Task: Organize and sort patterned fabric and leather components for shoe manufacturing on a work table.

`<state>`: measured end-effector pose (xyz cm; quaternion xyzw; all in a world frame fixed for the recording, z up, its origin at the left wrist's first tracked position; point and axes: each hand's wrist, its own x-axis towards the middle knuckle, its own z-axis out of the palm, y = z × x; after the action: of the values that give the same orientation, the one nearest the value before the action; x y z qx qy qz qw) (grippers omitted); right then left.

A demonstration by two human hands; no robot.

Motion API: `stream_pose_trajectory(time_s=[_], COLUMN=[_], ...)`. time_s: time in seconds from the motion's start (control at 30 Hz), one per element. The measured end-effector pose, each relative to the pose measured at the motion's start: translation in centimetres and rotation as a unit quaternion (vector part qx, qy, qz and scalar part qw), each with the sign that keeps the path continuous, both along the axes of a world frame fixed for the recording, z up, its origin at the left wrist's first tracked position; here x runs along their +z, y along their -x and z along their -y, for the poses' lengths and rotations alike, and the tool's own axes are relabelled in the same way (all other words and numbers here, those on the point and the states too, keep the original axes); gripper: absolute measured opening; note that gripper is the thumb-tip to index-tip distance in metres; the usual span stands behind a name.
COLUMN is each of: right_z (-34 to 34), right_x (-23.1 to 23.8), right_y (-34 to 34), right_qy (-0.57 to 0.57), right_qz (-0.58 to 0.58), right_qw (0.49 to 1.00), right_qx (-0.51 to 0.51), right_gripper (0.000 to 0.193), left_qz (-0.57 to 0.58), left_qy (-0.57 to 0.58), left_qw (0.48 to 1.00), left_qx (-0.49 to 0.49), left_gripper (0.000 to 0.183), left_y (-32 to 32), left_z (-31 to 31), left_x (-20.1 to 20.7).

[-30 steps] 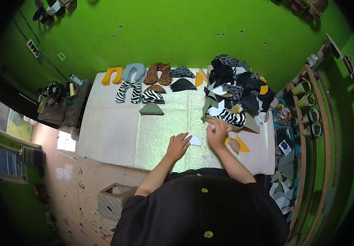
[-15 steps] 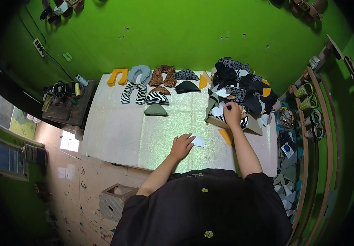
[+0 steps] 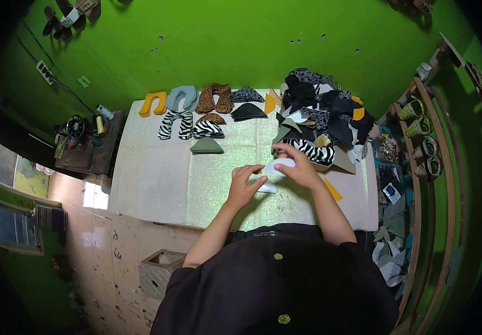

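Above the table, my right hand [image 3: 301,169] grips a white curved cut piece [image 3: 277,167] between thumb and fingers. My left hand [image 3: 245,186] is close beside it, thumb and fingers apart, the fingertips near the piece's left edge. Below both hands, a second white piece [image 3: 268,189] lies on the table, partly hidden by the left thumb. To the right of my right forearm is a yellow cut piece [image 3: 332,189]. Beyond the right hand, a zebra-striped piece [image 3: 314,152] lies at the front of a large heap of mixed scraps [image 3: 330,114].
Sorted stacks stand along the table's far left: yellow [image 3: 152,104], grey [image 3: 182,98], leopard [image 3: 214,99], zebra [image 3: 175,125], black [image 3: 249,111] and olive [image 3: 207,147] ones. A sewing machine [image 3: 77,127] sits left of the table. At right is a wooden rack [image 3: 436,111] with sandals.
My right hand has come back from the scrap heap toward my left hand, bringing a white piece. My left hand has lifted off the white piece on the table.
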<state>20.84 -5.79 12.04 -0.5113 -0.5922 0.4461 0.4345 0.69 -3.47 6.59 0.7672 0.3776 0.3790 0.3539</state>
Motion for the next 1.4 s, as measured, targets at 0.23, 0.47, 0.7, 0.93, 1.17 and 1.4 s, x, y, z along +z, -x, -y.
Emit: stream_pose_trajectory(time_s=[0.23, 0.47, 0.7, 0.93, 1.17, 1.4], right_z=[0.6, 1.9, 2.9, 3.1, 2.6, 3.0], right_x=[-4.6, -11.5, -13.8, -12.7, -14.2, -14.1], right_y=[1.5, 1.6, 2.3, 3.4, 3.3, 2.8], right_qy=[0.072, 0.202, 0.182, 0.085, 0.094, 0.086], right_qz=[-0.035, 0.148, 0.34, 0.403, 0.427, 0.42], right_qw=[0.997, 0.967, 0.92, 0.905, 0.898, 0.902], right_qx=[0.017, -0.047, -0.073, -0.108, -0.048, -0.059], right_gripper=[0.034, 0.032, 0.03, 0.045, 0.051, 0.047], left_qz=[0.04, -0.051, -0.197, -0.254, -0.29, -0.301], left_qy=[0.057, 0.138, 0.124, -0.009, 0.045, 0.057], left_qw=[0.993, 0.979, 0.961, 0.962, 0.955, 0.951], left_qx=[0.095, 0.141, 0.15, 0.098, 0.035, 0.047], left_gripper=[0.016, 0.02, 0.023, 0.045, 0.051, 0.05], left_y=[1.6, 3.1, 2.9, 2.0, 1.9, 1.5], left_z=[-0.6, -0.2, 0.8, 1.2, 1.1, 1.3], left_x=[-1.6, -4.4, -7.6, -8.2, -8.1, -7.2])
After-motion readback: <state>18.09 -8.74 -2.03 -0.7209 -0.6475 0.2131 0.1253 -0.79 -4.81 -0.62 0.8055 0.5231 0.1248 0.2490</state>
